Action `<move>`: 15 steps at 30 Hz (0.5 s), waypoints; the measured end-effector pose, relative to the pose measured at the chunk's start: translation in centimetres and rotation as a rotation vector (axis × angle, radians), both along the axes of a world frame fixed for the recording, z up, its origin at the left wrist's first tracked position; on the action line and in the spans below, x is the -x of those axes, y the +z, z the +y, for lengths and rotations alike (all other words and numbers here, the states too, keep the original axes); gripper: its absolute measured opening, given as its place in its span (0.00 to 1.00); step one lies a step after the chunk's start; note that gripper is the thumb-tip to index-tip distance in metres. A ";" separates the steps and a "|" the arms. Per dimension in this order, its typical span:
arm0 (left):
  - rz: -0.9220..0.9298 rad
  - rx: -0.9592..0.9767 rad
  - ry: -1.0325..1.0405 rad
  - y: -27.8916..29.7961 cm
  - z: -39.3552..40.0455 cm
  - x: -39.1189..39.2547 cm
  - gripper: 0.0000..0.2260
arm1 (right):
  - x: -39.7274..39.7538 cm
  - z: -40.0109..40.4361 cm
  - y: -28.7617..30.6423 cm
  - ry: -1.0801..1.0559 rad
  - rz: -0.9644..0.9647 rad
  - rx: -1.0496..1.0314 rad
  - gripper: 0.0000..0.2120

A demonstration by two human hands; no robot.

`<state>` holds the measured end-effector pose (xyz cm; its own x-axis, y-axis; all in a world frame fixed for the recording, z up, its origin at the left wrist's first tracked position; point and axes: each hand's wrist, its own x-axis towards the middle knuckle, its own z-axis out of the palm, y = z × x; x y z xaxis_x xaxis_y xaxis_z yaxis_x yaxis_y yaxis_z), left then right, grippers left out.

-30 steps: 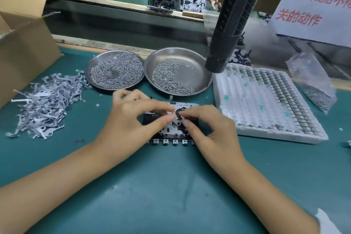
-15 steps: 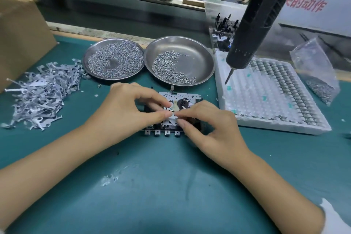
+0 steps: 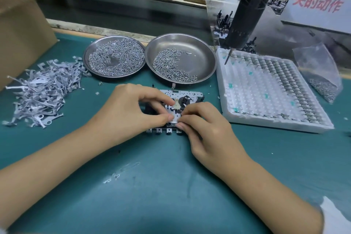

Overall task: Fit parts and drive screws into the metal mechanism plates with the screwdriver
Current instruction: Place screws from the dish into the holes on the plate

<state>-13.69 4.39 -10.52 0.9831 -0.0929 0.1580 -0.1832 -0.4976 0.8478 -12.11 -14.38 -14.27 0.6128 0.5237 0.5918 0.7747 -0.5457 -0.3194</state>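
Note:
A metal mechanism plate (image 3: pixel 187 95) with a black round part lies flat on the green mat, mid-table. My left hand (image 3: pixel 131 112) covers its left half, thumb and forefinger pinched together over the plate's middle. My right hand (image 3: pixel 207 129) meets it from the right, fingertips pinching at the same spot; the small part between the fingers is hidden. The black electric screwdriver (image 3: pixel 245 17) hangs above the white tray, untouched, bit pointing down.
Two steel dishes of screws (image 3: pixel 114 57) (image 3: pixel 201 57) sit behind the plate. A heap of grey metal levers (image 3: pixel 39 89) lies left, a cardboard box (image 3: pixel 20 30) far left. A white tray of small parts (image 3: pixel 269 89) and a plastic bag (image 3: pixel 321 74) lie right.
Both hands' fingertips moved down from the black round part toward the plate's near middle. The view tilted, so the hanging screwdriver now appears further right and higher.

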 end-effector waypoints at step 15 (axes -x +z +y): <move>0.096 0.107 -0.075 -0.8 0.4 -0.8 0.11 | -0.1 0.3 0.1 -0.077 0.151 -0.220 0.02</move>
<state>-12.94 4.77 -11.28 0.9851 -0.1543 0.0764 -0.1320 -0.3918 0.9105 -11.97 -14.10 -14.18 0.7357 0.3406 0.5854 0.6682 -0.5061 -0.5453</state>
